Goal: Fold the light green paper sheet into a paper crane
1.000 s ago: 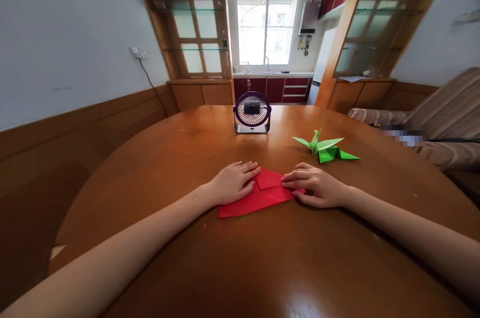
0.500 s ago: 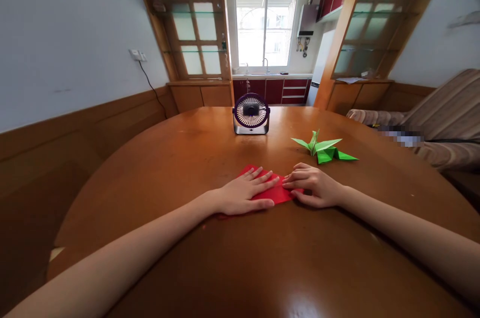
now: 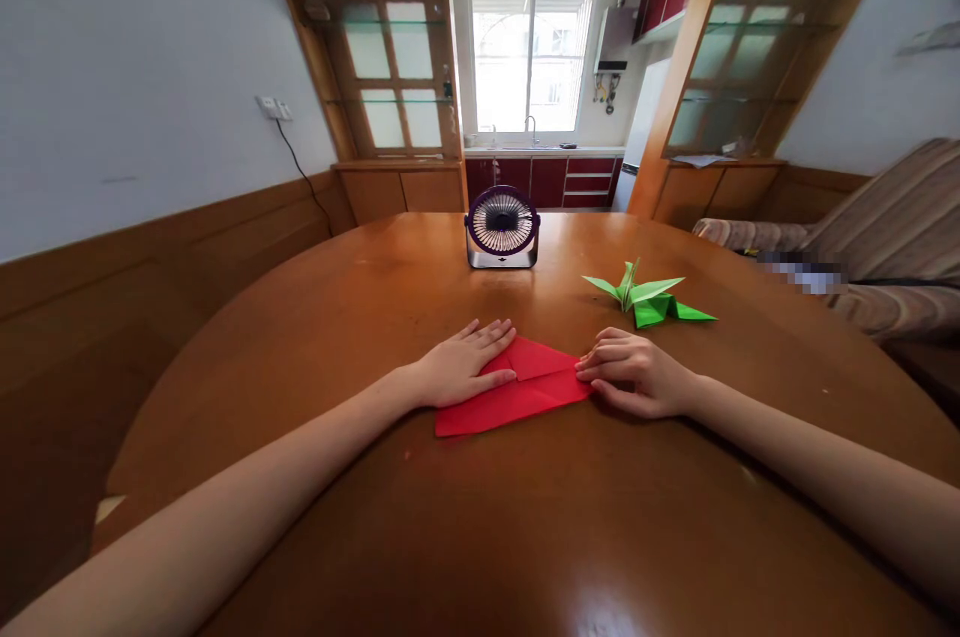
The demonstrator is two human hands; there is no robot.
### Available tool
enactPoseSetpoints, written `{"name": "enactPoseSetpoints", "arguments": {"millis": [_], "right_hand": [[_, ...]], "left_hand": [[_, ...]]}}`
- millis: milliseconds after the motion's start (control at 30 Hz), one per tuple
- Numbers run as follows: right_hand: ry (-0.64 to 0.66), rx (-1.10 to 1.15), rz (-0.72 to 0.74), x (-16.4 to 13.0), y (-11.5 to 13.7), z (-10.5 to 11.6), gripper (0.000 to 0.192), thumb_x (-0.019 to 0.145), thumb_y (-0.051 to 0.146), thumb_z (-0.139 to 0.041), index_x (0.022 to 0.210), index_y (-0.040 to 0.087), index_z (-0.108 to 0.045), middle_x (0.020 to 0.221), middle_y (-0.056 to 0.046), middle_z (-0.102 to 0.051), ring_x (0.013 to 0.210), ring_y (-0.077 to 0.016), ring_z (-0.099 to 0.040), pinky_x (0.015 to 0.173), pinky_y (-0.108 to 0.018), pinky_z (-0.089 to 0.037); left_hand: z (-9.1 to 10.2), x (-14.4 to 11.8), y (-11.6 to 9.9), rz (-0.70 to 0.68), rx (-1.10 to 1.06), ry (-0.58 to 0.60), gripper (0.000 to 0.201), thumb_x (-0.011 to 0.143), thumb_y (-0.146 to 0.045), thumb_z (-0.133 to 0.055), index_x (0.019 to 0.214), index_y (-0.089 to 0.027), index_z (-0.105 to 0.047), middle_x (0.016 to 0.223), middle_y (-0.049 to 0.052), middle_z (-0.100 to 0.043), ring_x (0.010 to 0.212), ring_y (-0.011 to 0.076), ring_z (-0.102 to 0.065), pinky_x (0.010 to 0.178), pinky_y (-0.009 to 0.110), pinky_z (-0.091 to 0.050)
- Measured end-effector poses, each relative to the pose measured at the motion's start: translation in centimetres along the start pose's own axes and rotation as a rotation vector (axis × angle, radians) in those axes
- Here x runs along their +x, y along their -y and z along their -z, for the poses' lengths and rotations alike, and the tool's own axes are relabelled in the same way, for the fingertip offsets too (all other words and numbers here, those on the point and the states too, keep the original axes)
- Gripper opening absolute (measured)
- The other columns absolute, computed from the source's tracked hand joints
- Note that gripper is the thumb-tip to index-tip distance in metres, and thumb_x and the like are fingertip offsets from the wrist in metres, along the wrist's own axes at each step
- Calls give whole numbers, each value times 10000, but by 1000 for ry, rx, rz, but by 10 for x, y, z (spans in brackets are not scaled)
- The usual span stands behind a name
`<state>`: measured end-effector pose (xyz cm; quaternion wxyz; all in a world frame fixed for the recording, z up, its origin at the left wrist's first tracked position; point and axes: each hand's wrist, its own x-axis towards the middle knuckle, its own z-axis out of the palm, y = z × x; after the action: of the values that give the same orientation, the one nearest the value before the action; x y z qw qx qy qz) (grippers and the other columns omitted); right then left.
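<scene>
Red paper (image 3: 525,387) partly hidden: left hand (image 3: 461,367) flat on left edge, right hand (image 3: 637,377) curled, pinning right tip.

No text, labels, brands or nos. readable anywhere. Fan (image 3: 502,227) at far side of table (image 3: 360,317): no brand visible on grille or base. Red paper (image 3: 525,385) near, green crane (image 3: 645,298) to the right: both plain, no print. Wall socket (image 3: 270,106) on left: no markings legible. A spot on sofa (image 3: 885,237) at right is blurred out, can't read it.
</scene>
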<state>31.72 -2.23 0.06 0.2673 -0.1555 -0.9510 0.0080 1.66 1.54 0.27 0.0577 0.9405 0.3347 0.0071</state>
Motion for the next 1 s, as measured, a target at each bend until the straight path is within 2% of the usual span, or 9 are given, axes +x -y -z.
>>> {"name": "enactPoseSetpoints", "arguments": {"millis": [200,300,433,533,633,700,867,1000], "right_hand": [[-22,0,3,4,0,-2,155,874,141,-524,921,183,-666,867,-67,-715,784,-178,-626,765,-362,-457],[-23,-6,-3,4,0,-2,150,881,146,-517,900,183,-661,840,-64,-709,761,-171,-621,760,-355,-453],[-41,-7,-15,1,1,0,136,877,141,-525,882,184,-654,804,-57,-704,737,-168,-614,734,-347,-452],[-43,-7,-15,0,1,1,132,866,132,-534,882,184,-654,806,-55,-706,750,-171,-617,732,-345,-455],[-41,-6,-14,-1,1,2,133,861,128,-536,880,184,-655,812,-55,-708,751,-170,-620,736,-346,-456],[-39,-7,-17,-1,1,1,133,862,129,-535,880,184,-655,814,-56,-709,749,-169,-624,741,-350,-455],[-27,-19,-22,-1,1,0,140,878,151,-519,857,186,-653,793,-55,-703,738,-167,-628,748,-355,-452],[-15,-46,-32,1,2,0,173,896,174,-496,828,182,-654,759,-52,-686,722,-161,-618,742,-348,-451]], "left_hand": [[4,-10,-9,-92,-18,20,668,948,-600,-231,1502,-233,-169,1570,74,-85,1458,224,-51,1170,440,54],[6,-15,-15,-167,-74,37,633,952,-577,-282,1496,-269,-186,1571,50,-83,1457,227,-37,1178,436,19],[11,-18,-17,-198,-165,70,588,953,-548,-337,1476,-297,-246,1570,31,-78,1456,236,-22,1183,446,-26],[13,-18,-15,-205,-255,73,496,977,-496,-313,1438,-312,-343,1559,7,-157,1454,216,-89,1187,435,-76],[13,-17,-11,-195,-329,44,456,998,-460,-257,1395,-310,-422,1529,-8,-267,1435,171,-199,1187,387,-137],[11,-15,-6,-174,-337,8,461,999,-460,-248,1383,-299,-444,1521,-9,-288,1427,159,-226,1185,370,-158],[2,-2,7,-78,-230,-80,515,999,-459,-231,1407,-209,-420,1513,44,-315,1417,165,-257,1180,364,-175],[1,2,5,-60,-127,-127,540,987,-477,-279,1421,-179,-400,1495,74,-357,1399,184,-305,1173,364,-189]]}}
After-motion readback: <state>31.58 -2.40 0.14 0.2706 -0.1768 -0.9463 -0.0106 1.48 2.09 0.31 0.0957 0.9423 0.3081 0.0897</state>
